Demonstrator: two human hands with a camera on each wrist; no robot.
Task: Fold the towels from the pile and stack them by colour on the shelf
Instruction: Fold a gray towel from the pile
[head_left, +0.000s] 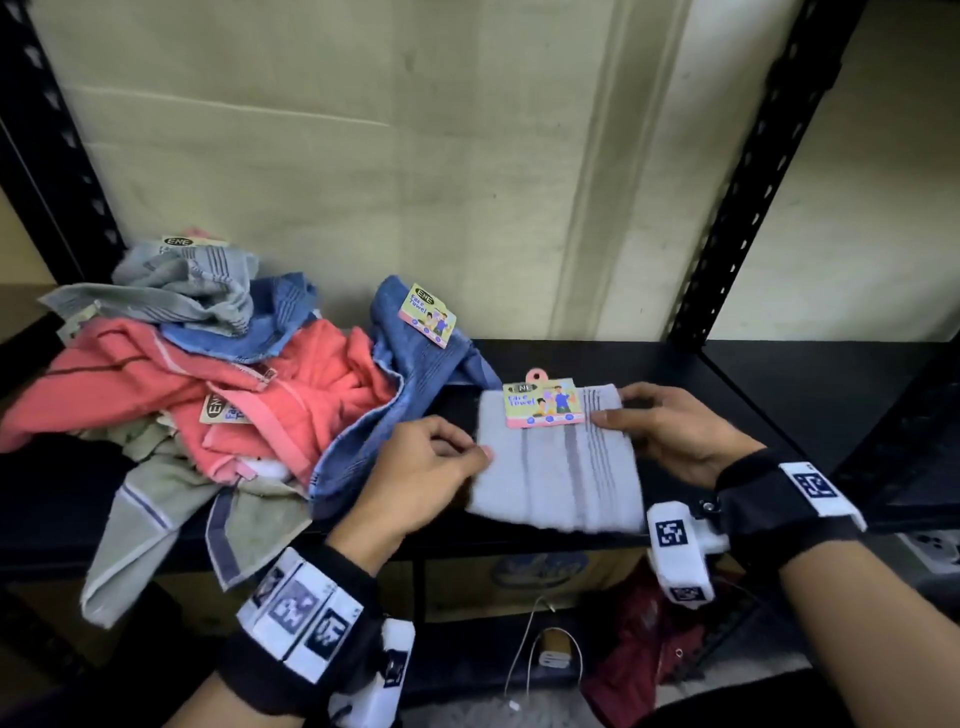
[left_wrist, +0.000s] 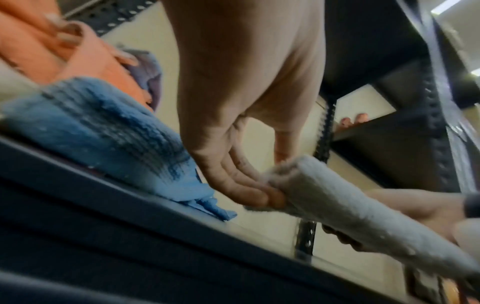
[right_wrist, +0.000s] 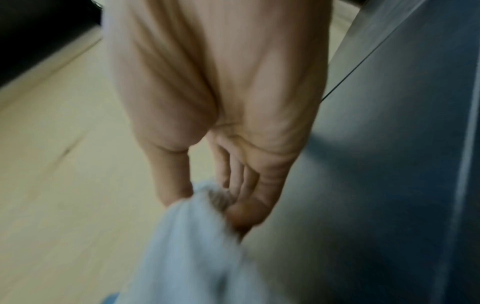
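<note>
A folded grey towel (head_left: 561, 467) with dark stripes and a pink "Face Towel" card (head_left: 543, 404) is held just above the black shelf (head_left: 701, 364). My left hand (head_left: 415, 457) pinches its left edge, thumb on top and fingers below, as the left wrist view shows with the grey towel (left_wrist: 337, 197) and the left hand (left_wrist: 246, 181). At the opposite edge my right hand (head_left: 670, 426) grips the fabric; the right wrist view confirms this with the grey towel (right_wrist: 187, 236) and the right hand (right_wrist: 221, 185). A pile of unfolded towels (head_left: 208, 374), coral, blue, grey and green, lies to the left.
A blue towel (head_left: 415, 384) with a card tag drapes off the pile, close to my left hand. Green towels (head_left: 140, 519) hang over the shelf's front edge. Black perforated uprights (head_left: 753, 171) frame the shelf. Below are a cardboard box (head_left: 540, 577), a white cable and red cloth.
</note>
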